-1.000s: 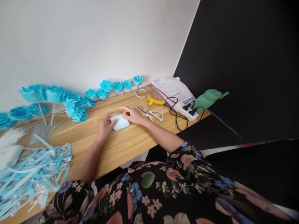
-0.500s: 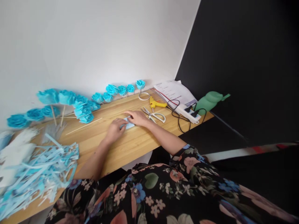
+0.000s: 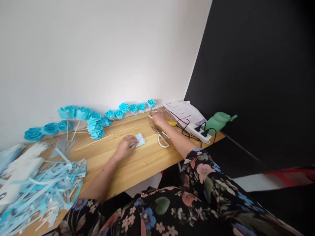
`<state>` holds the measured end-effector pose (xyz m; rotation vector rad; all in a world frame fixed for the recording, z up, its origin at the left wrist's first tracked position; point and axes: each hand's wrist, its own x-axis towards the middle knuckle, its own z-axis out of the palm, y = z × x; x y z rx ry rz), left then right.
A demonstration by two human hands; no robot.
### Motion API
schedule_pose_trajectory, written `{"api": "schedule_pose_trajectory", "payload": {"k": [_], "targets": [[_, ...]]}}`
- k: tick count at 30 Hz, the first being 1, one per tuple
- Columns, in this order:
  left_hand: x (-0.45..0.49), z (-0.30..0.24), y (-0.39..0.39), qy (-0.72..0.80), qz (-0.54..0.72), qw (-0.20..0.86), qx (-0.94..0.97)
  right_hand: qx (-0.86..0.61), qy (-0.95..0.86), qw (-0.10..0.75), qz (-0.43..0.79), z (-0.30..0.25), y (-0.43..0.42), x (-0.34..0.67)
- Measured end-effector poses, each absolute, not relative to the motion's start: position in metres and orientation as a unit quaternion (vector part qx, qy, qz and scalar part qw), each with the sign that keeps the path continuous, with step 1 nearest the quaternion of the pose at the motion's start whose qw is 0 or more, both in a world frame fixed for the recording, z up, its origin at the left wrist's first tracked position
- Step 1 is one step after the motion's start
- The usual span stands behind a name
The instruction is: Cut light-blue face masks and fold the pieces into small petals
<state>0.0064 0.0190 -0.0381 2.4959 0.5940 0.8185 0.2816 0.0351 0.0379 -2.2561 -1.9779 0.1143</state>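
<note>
My left hand lies on the wooden table, fingers flat, their tips pressing the near edge of a small folded pale blue paper. My right hand is stretched to the back of the table and curls over the yellow glue gun, of which only the tip shows. A white tape ring lies just beyond its fingers. White-handled scissors rest between the paper and my right forearm.
Blue paper roses on sticks line the wall. A heap of blue and white paper strips fills the left. A white power strip with black cords, printed sheets and a green object sit at the right end.
My right hand left the folded paper and reached back right to the glue gun. My left hand stayed on the paper, which now lies flat. The view shifted right and tilted up.
</note>
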Motion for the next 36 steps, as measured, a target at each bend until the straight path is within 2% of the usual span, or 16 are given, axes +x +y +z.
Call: {"api": "schedule_pose_trajectory", "payload": {"k": [6,9,10,13,15,19,21,25,28,32,36], "targets": [[0.007,-0.033,0.017,0.203,0.287,0.218,0.910,-0.717,-0.687,0.105,0.054,0.035,0.027,0.271],[0.008,-0.028,0.015,0.208,0.281,0.222,0.910,-0.690,-0.697,0.173,0.088,0.035,0.019,0.270],[0.007,-0.027,0.015,0.218,0.284,0.224,0.906,-0.675,-0.689,0.234,0.126,0.035,0.016,0.269],[0.004,-0.021,0.014,0.275,0.333,0.210,0.877,-0.540,-0.571,0.497,0.369,0.037,0.007,0.263],[0.000,-0.016,0.014,0.324,0.388,0.190,0.841,-0.447,-0.475,0.570,0.500,0.038,0.001,0.255],[-0.007,-0.006,0.015,0.377,0.463,0.211,0.774,-0.364,-0.395,0.572,0.620,0.036,-0.005,0.236],[-0.007,-0.003,0.014,0.385,0.463,0.300,0.740,-0.352,-0.382,0.559,0.646,0.034,-0.004,0.227],[-0.005,-0.003,0.012,0.341,0.422,0.555,0.631,-0.356,-0.405,0.528,0.656,0.029,0.000,0.210],[-0.005,-0.002,0.011,0.283,0.404,0.671,0.554,-0.362,-0.416,0.520,0.652,0.026,0.006,0.202],[-0.006,0.003,0.012,0.252,0.397,0.722,0.508,-0.345,-0.387,0.541,0.663,0.019,0.012,0.200],[-0.009,0.007,0.015,0.250,0.447,0.721,0.466,-0.331,-0.365,0.521,0.697,0.010,0.008,0.202]]}}
